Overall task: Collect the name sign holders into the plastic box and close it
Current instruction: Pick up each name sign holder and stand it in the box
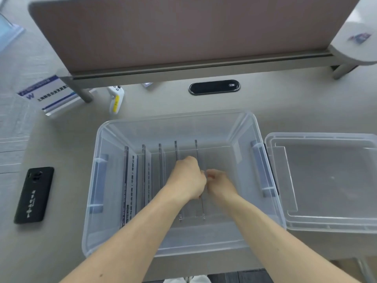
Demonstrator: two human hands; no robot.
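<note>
A clear plastic box (98, 144) stands open on the desk in front of me. Several clear acrylic name sign holders (142, 180) stand on edge in a row inside it. Both my hands are down in the box. My left hand (186, 178) and my right hand (219, 183) are closed together on the rightmost sign holder (196, 148), which stands upright. Another sign holder (46, 94) with a blue and white card lies on the desk at the far left, outside the box. The clear lid (326, 180) lies flat to the right of the box.
A black phone (33, 196) lies on the desk left of the box. A white and yellow handheld device (116, 99) lies behind the box. A brown desk divider (173, 33) stands along the back, with a black cable port (214, 87) below it.
</note>
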